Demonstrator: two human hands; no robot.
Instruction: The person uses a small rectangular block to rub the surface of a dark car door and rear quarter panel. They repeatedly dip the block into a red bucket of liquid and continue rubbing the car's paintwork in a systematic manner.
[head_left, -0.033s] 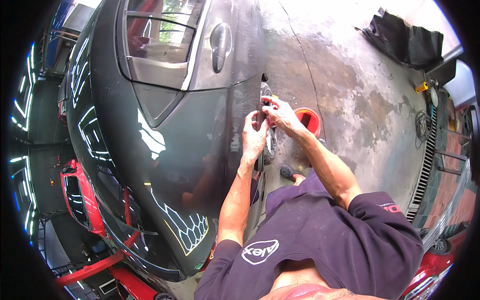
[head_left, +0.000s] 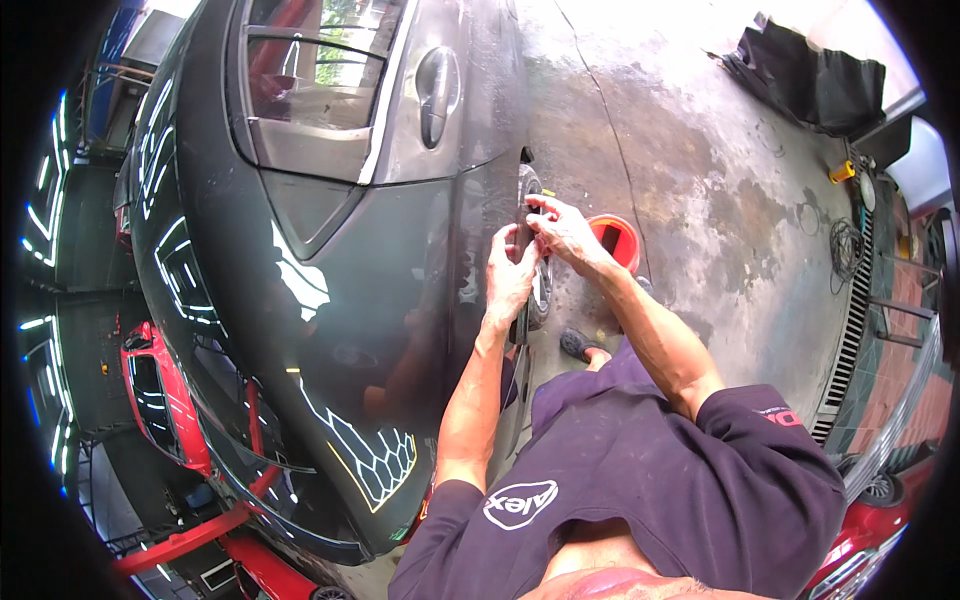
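My left hand (head_left: 510, 275) and my right hand (head_left: 566, 238) meet in front of me, beside the flank of a dark grey car (head_left: 390, 260). Both have bent fingers, with thumbs and fingertips drawn close together. Whatever may be pinched between them is too small to make out. Below the hands, part of the car's wheel (head_left: 540, 290) shows. An orange-red bucket (head_left: 627, 232) stands on the floor just right of my right hand, with something dark inside it.
The concrete floor (head_left: 690, 170) is stained, and a thin dark cable (head_left: 607, 100) runs across it. Black sheeting (head_left: 810, 80) lies at the far right, near a yellow object (head_left: 842, 172) and a coiled hose (head_left: 846, 250). A drain grate (head_left: 845, 340) runs along the right.
The car appears very slightly further left in the picture. Both hands keep nearly the same pose and place.
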